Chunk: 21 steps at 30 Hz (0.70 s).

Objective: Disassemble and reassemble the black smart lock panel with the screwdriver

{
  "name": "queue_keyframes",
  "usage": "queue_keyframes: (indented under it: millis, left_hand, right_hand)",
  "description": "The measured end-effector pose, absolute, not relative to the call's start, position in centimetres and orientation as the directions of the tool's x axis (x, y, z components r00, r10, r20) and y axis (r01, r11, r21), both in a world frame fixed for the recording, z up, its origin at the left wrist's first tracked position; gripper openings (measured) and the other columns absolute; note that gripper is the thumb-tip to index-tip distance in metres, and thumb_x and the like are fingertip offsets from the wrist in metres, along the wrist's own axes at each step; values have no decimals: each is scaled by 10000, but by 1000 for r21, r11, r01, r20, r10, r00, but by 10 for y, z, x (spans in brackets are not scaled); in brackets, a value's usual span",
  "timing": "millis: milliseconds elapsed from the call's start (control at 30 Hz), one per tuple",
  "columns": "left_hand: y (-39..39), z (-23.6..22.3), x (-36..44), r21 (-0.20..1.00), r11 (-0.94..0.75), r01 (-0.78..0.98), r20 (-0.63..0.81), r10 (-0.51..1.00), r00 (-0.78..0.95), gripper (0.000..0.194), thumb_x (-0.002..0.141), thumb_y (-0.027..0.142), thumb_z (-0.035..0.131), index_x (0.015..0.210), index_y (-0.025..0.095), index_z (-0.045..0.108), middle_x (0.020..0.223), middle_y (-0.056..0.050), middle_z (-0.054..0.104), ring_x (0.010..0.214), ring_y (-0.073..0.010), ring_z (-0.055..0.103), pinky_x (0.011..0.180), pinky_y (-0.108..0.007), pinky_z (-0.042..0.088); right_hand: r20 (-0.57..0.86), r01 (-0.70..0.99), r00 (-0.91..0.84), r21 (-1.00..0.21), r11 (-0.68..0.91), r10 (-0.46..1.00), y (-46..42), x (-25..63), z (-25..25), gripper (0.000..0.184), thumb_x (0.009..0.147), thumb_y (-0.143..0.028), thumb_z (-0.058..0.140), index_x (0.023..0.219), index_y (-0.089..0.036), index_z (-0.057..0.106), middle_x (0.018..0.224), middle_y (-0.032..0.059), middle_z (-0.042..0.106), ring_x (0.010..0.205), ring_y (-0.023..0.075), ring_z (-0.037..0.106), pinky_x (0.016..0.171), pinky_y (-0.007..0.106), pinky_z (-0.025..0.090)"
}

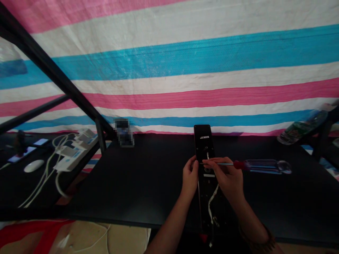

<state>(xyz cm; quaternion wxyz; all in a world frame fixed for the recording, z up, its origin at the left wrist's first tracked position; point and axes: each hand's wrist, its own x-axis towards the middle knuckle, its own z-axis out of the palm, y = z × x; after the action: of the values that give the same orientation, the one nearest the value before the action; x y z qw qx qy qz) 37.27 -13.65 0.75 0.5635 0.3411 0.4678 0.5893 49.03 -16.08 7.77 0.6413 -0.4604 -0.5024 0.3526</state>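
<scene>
A long black panel lies lengthwise on the black table, its near end towards me. It bears small white labels and a white cable with a connector on its near end. My right hand grips a screwdriver by its metal shaft; the clear handle with a red collar points right. The screwdriver's tip reaches the panel's left edge, close to my left fingertips. My left hand is closed at that edge, thumb and fingers together; what they pinch is hidden.
A plastic bottle leans at the back right. A pixelated object stands at the back left. Left of the dark metal frame are a power strip with white cables, a white mouse and a phone. Striped sheeting hangs behind.
</scene>
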Motion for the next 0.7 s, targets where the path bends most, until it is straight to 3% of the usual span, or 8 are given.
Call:
queue_keyframes:
  millis: [367,567,700]
  left_hand:
    - [-134,8,367,927,106,-359,-139,988,-67,585,780,480,802,1234,127,696,777,-42,757,672,-161,686,624,-249,514]
    - [-130,10,362,925,56,-377,-88,994,-68,644,712,396,866,1264,137,659,935,-84,781,828,-193,738,755,-276,544]
    - [-129,10,362,933,45,-358,-72,995,-63,605,727,345,847,1259,133,652,945,-87,772,821,-191,735,745,-274,538]
  right_hand:
    - [153,-93,387,-975,204,909,-172,504,55,238,844,-407,810,819,-185,727,858,74,802,784,230,786,749,356,675]
    - [72,-265,370,-947,180,926,-171,509,52,263,841,-411,818,812,-180,696,867,73,799,817,228,790,778,358,673]
    - [32,-408,390,-890,204,920,-168,513,52,289,828,-435,824,827,-194,666,819,52,789,794,229,790,716,351,670]
